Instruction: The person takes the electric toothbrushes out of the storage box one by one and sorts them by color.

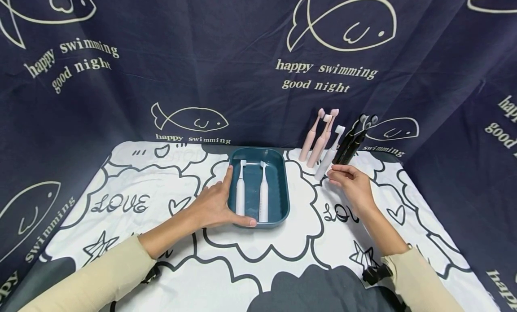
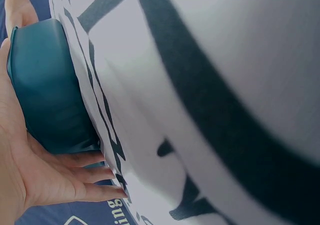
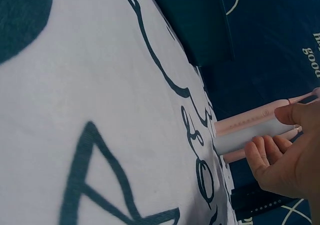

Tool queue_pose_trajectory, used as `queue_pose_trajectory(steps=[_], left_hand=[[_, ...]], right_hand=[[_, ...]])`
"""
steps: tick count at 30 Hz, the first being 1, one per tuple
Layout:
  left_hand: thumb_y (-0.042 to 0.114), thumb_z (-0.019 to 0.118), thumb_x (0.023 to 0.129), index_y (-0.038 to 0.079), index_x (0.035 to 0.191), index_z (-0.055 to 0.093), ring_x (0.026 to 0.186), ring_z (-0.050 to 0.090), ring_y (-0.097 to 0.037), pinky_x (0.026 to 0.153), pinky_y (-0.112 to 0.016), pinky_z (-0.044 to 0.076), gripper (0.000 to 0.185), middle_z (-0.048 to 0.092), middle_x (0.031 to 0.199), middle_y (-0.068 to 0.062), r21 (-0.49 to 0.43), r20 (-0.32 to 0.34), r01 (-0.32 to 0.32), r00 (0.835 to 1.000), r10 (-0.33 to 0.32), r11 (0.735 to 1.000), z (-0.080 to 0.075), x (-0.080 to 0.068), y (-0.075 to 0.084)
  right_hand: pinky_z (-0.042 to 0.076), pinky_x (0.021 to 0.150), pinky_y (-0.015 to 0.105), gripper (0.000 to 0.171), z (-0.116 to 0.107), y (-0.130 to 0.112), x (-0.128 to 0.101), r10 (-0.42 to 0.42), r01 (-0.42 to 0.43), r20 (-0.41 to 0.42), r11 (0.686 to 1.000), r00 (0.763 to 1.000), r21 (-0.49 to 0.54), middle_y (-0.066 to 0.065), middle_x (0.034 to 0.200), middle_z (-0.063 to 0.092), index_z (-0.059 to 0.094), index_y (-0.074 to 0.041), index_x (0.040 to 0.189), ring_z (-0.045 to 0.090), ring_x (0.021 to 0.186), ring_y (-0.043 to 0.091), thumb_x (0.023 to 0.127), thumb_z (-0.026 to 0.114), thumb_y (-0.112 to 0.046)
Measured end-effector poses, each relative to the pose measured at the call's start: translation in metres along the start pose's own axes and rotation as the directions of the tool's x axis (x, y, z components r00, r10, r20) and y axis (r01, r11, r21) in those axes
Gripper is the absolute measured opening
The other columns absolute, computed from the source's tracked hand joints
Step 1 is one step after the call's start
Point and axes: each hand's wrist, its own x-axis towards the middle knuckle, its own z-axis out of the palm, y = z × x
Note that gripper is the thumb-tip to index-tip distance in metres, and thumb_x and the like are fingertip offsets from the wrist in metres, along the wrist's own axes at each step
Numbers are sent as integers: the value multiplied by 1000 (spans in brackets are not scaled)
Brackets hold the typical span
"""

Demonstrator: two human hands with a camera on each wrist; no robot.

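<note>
My left hand (image 1: 216, 203) holds its straight fingers along the left side of a dark teal tray (image 1: 287, 186), its thumb (image 1: 244, 220) at the front rim. Two white electric toothbrushes (image 1: 264, 197) lie side by side in the tray, heads toward the back. To the right, another white electric toothbrush (image 1: 328, 157) stands upright on the cloth. The right hand (image 1: 355, 186) has its fingertips right at this handle's lower part. In the right wrist view, the white handle (image 3: 240, 136) shows in the gap between the thumb (image 3: 290, 115) and the bent fingers.
Three pink electric toothbrushes (image 1: 320, 146) stand behind and left of the upright white one. Black electric toothbrushes (image 1: 349, 146) stand close on its right. A white patterned cloth (image 1: 153, 186) covers the table, and a navy printed curtain (image 1: 242, 69) hangs behind it.
</note>
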Motion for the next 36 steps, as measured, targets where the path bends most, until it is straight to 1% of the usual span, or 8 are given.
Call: queue_pose_trajectory(steps=[6,14,19,29,36], left_hand=[[96,88,60,10,183,-3,133,69,-42,119,-63,53,176,65,153,-31,-1,0,-3,1000,3,1000,0,0,0],[97,88,60,10,183,-3,130,71,-41,116,-61,56,176,67,149,-32,-1,-3,-10,1000,10,1000,0,0,0],[96,89,60,10,183,-4,131,70,-41,117,-62,55,176,67,150,-32,-1,-3,-10,1000,10,1000,1,1,-1],[97,88,59,10,183,-3,132,70,-42,118,-62,54,176,66,152,-31,1,1,-7,1000,7,1000,0,0,0],[97,88,60,10,183,-4,132,70,-42,119,-63,53,176,66,152,-32,1,0,-6,1000,6,1000,0,0,0]], right_hand=[[65,93,21,47,1,1,-3,18,-17,23,999,1000,-43,-22,92,78,61,12,146,80,94,-2,108,76,-12],[65,94,22,49,4,2,-6,57,-53,67,997,996,-62,-19,95,77,61,9,149,80,96,0,110,74,-16],[64,92,19,47,7,2,-9,44,-38,93,997,995,-62,-18,96,77,62,11,147,79,94,-1,110,72,-15],[65,91,21,45,18,2,-12,29,-19,151,997,988,-69,-15,99,78,62,14,144,79,94,1,110,71,-13],[66,91,23,44,26,-1,-12,18,-13,195,1000,981,-28,-9,102,78,60,18,144,80,95,3,112,68,-10]])
